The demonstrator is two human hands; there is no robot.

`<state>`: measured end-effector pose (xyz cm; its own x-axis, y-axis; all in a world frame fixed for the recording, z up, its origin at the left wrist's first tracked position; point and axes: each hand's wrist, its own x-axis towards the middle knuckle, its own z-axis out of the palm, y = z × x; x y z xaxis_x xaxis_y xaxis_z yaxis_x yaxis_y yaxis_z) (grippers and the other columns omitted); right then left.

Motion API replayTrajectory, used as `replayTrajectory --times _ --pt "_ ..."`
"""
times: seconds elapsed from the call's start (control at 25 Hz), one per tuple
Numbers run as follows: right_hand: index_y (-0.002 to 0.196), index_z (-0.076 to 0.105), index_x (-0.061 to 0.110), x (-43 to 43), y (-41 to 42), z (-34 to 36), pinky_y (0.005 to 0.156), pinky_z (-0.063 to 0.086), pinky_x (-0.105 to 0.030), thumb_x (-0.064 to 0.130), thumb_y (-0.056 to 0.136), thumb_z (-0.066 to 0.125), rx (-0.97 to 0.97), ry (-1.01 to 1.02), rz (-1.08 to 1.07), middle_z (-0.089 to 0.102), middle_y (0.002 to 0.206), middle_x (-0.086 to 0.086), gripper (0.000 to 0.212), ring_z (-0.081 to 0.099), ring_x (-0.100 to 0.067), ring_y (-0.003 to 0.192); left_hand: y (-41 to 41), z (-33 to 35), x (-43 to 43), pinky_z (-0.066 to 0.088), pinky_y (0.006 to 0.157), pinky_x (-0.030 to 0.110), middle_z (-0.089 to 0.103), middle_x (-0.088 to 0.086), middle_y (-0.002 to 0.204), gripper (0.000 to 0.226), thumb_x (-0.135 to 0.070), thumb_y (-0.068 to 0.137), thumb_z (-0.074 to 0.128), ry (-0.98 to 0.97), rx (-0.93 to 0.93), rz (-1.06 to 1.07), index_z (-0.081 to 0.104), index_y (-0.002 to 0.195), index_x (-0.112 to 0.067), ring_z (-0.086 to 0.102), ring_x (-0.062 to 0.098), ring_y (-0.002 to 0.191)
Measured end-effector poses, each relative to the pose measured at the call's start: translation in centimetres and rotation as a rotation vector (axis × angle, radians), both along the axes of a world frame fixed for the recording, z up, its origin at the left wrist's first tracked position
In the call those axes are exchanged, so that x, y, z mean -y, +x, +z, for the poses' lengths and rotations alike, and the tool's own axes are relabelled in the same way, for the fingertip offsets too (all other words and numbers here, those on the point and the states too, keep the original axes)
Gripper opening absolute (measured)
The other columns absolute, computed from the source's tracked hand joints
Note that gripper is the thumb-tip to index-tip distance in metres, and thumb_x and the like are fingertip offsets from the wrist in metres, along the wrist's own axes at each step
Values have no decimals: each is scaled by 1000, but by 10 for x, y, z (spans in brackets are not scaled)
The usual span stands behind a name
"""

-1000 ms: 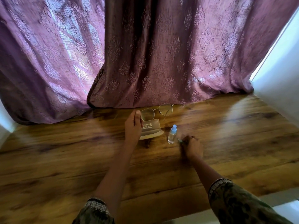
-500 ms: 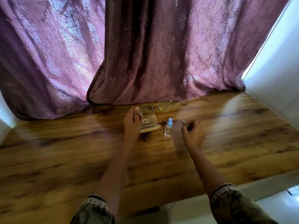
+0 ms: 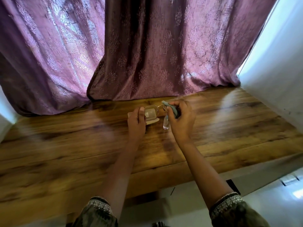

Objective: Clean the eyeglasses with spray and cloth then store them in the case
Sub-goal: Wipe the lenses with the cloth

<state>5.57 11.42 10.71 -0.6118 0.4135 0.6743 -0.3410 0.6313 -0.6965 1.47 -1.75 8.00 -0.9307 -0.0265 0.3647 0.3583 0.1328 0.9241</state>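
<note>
Glasses (image 3: 152, 110) hung over the case (image 3: 152, 122), left hand (image 3: 136, 122) pinching their rim, right hand (image 3: 182, 119) gripping cloth (image 3: 173, 110) against a lens; a hard rub could have bent the frame or toppled the bottle (image 3: 166, 125) beneath.

Your table (image 3: 65, 145) is warm brown with dark wood-grain streaks. Behind it, the curtain (image 3: 147, 54) is mauve-purple with a repeated damask motif. Above the table, the eyeglasses (image 3: 152, 110) are gold-rimmed and the cloth (image 3: 173, 110) grey-blue. On it, the case (image 3: 151, 121) is beige and the bottle (image 3: 166, 125) clear. Your sleeves (image 3: 229, 208) are dark olive with pale embroidered cuffs.
</note>
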Motion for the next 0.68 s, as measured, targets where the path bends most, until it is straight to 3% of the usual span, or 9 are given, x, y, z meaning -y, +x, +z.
replayTrajectory --times 0.12,0.28,0.44,0.56,0.68 --pt "89 63 6 10 5 2 64 47 -20 8 79 67 7 31 55 62 89 -9 12 58 -17 75 8 4 1 37 52 16 44 -4 58 35 -17 99 35 2 -26 -6 43 67 -26 41 4 51" --pt "88 64 8 25 9 3 67 39 -2 7 76 70 37 158 62 62 88 -7 13 53 -9 74 19 9 -2 35 47 11 43 -3 58 33 -14 99 35 22 -32 -29 43 68 -21 43 0 47" --pt "90 67 9 38 16 0 59 53 -30 11 80 66 32 292 95 60 84 -7 11 59 -17 71 24 13 -3 36 48 9 43 -4 59 34 -12 99 35 62 -37 -33 44 68 -20 44 -4 48" --pt "95 69 9 38 24 -8 57 52 -26 17 82 61 6 361 118 59 82 -5 17 55 -11 70 25 15 -1 37 50 9 44 -4 58 35 -14 99 35 54 -23 -16 44 66 -21 45 -3 49" --pt "104 67 9 30 29 -13 65 55 -27 15 83 63 37 327 125 61 89 -5 22 59 -12 77 24 13 1 36 51 12 44 -4 59 35 -15 99 35 59 -2 -13 44 66 -23 42 2 51"
